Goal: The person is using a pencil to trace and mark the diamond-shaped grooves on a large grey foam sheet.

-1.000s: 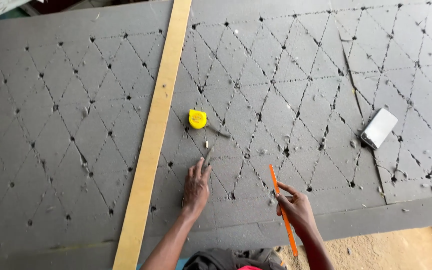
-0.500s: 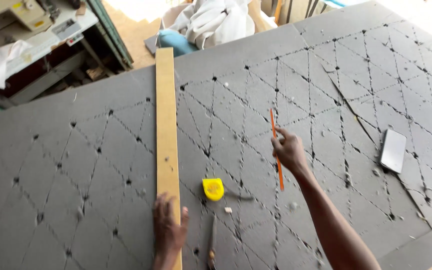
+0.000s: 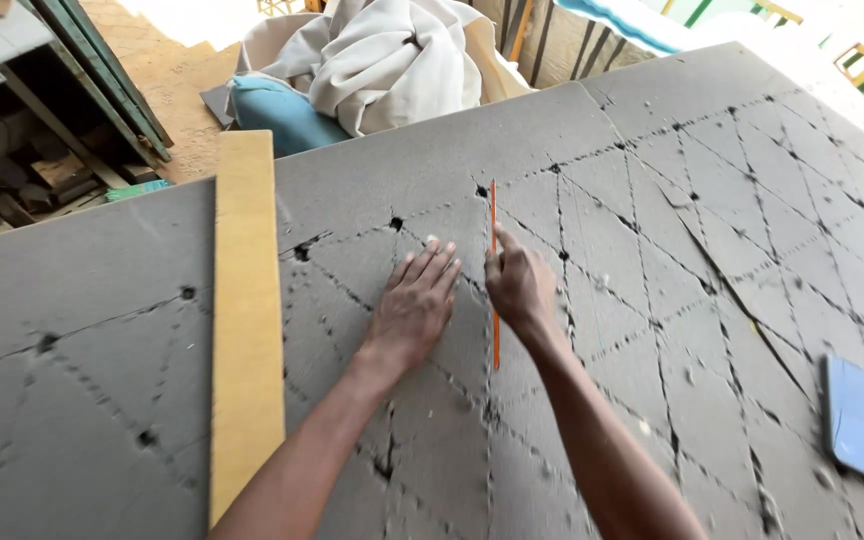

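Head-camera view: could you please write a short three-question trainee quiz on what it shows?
1. True or false: the left hand lies flat, palm down, on the grey foam sheet.
2. What does the right hand hold? A) orange stick B) tape measure C) brush
3. Which long thing lies on the foam on the left hand's outer side?

Key: 1 true. 2 A, the thin orange stick. 3 the wooden straightedge.

grey diamond-scored foam sheet (image 3: 652,130) — thin orange rod (image 3: 494,300).
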